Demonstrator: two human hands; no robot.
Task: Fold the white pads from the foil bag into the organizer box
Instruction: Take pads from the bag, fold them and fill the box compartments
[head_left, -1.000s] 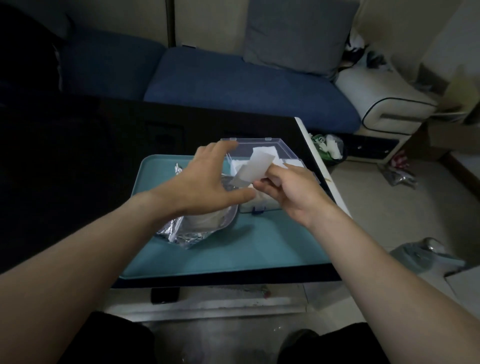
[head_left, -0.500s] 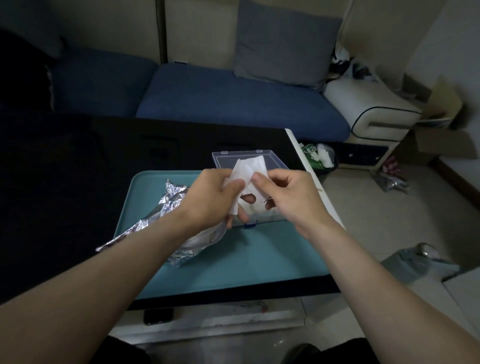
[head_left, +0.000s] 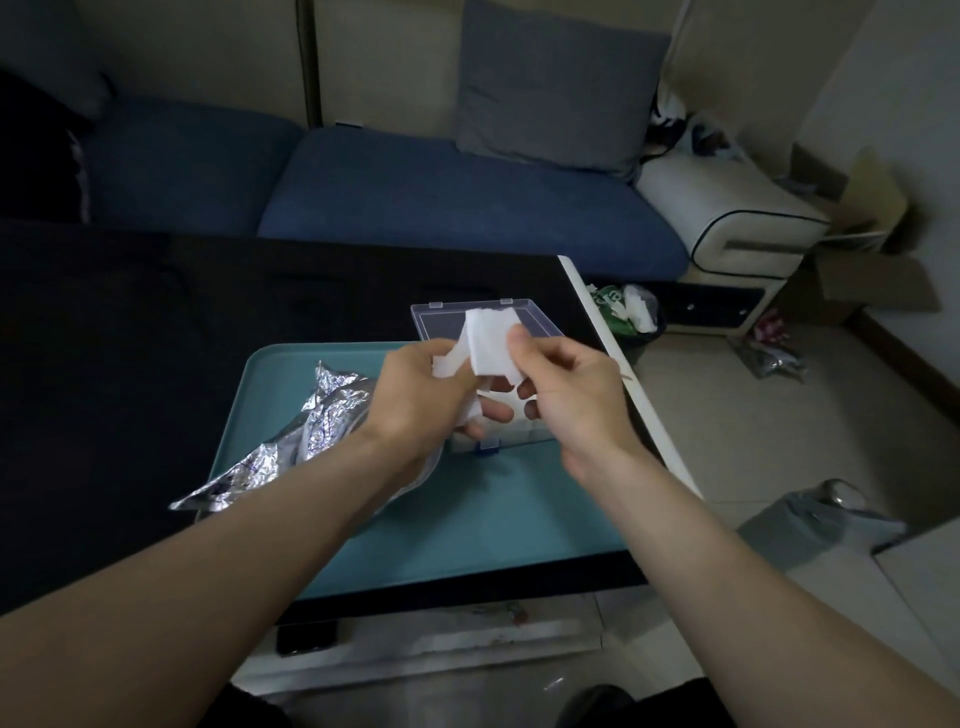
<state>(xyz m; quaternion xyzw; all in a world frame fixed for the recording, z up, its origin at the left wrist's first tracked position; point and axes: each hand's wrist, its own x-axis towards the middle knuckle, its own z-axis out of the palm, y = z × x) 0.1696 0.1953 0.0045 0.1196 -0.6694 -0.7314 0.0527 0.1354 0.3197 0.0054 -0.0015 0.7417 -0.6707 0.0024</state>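
Hands meet above a teal tray (head_left: 519, 519) as a person works a white pad (head_left: 488, 343) into a fold. The left hand (head_left: 415, 395) pinches the pad's near-left corner, while the right hand (head_left: 566, 384) grips its right edge between thumb and fingers; the pad hangs creased between them, held clear of the tray. Directly behind the hands, at the tray's far right, sits the clear box (head_left: 524, 436) with its lid (head_left: 441, 317) open; white shapes inside look like pads already stowed, though the hands hide most of it and no count is possible. On the tray's left side lies the crumpled foil bag (head_left: 322, 415), partly under the left forearm; what remains in it cannot be told. The fold in hand appears unfinished, and this pad has yet to go into the box.
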